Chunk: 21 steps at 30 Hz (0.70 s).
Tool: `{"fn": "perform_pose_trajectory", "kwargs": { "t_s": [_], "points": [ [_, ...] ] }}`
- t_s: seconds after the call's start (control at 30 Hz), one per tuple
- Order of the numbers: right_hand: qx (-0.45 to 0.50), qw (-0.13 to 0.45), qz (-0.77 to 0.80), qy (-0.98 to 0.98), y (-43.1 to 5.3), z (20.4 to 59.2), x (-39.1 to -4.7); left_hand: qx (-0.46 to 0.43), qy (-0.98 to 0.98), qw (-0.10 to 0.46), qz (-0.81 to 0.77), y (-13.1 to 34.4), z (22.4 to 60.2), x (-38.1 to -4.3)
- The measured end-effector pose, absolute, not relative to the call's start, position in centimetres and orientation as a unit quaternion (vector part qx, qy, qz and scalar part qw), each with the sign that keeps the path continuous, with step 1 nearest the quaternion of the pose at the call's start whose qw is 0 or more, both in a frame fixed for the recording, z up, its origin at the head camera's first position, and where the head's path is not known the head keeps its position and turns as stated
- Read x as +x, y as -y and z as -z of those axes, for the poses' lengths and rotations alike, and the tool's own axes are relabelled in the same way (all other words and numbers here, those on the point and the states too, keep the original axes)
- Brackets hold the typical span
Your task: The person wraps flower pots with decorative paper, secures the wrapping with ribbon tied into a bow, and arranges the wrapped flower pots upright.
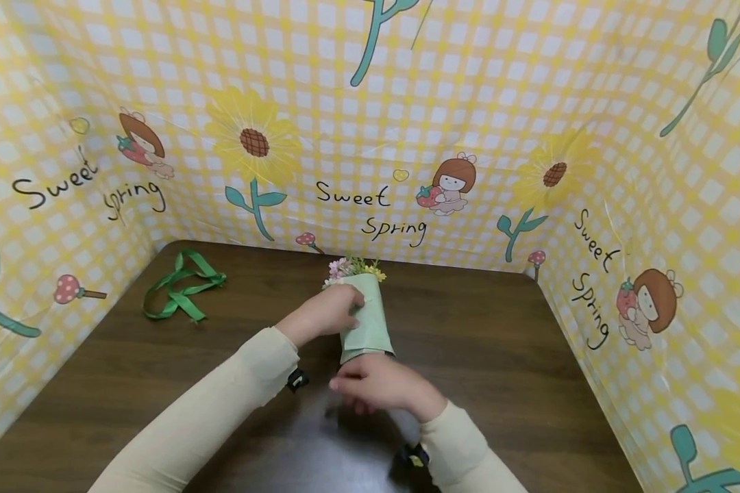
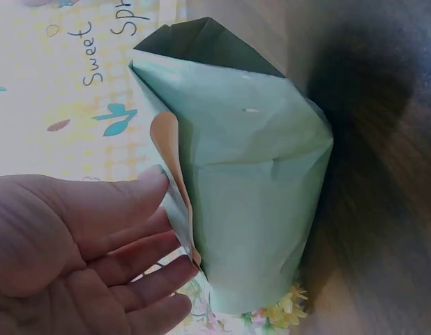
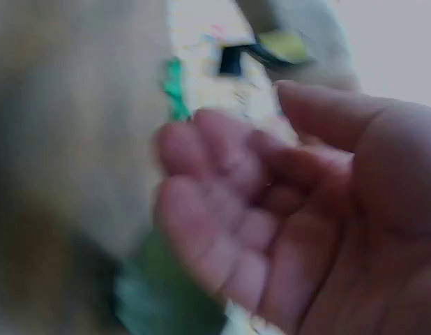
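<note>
Yellow-and-white checked cloth (image 1: pixel 333 127) walls in the bench (image 1: pixel 481 329), printed with sunflowers (image 1: pixel 254 142) and the lettering "Sweet Spring" (image 1: pixel 353 196). The bench is dark brown wood grain, rounded at its far corners. Near the middle of its far half lies a pale green wrap (image 1: pixel 370 318), with pink and yellow flowers (image 1: pixel 338 268) peeking from the far end; the near end is wider, hollow and shadowed. Its paper is creased, and one long edge curls back to show a tan inner face. The person's left grip (image 1: pixel 327 309) touches that edge, thumb and fingers against it — whether it pinches the paper, I cannot tell. By the wrap's near end, the right grip (image 1: pixel 382 383) is loosely curled and holds nothing. Shiny green ribbon (image 1: pixel 175 298) lies in loose loops at the far left — well apart from the wrap. Cream sleeves (image 1: pixel 222 390) cover both forearms.
</note>
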State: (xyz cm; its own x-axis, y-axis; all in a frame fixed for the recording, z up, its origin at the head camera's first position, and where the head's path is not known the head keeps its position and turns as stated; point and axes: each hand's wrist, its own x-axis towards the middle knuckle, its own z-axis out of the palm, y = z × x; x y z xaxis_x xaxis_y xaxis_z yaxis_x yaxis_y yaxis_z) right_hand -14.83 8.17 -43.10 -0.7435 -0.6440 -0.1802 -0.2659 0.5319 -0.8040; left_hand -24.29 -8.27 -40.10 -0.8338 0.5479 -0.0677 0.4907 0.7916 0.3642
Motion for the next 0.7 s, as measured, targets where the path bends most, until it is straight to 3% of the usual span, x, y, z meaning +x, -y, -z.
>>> {"fn": "perform_pose_trajectory", "kwargs": {
  "t_s": [0.17,0.27,0.47,0.7],
  "points": [
    [-0.270,-0.011,0.379,-0.885,-10.5,42.0,-18.2,0.305,-0.937,0.068,-0.160,8.7,40.8,-24.4],
    [-0.228,-0.091,0.323,-0.914,-11.2,43.4,-19.8,0.306,-0.933,0.076,-0.173,9.0,41.5,-24.4],
    [-0.228,-0.076,0.311,-0.919,-11.9,46.2,-20.7,0.282,-0.929,0.057,-0.233,9.5,43.2,-23.6],
    [-0.227,-0.068,0.329,-0.914,-11.7,45.1,-21.0,0.235,-0.930,-0.004,-0.283,10.0,44.1,-22.2]
  ]
}}
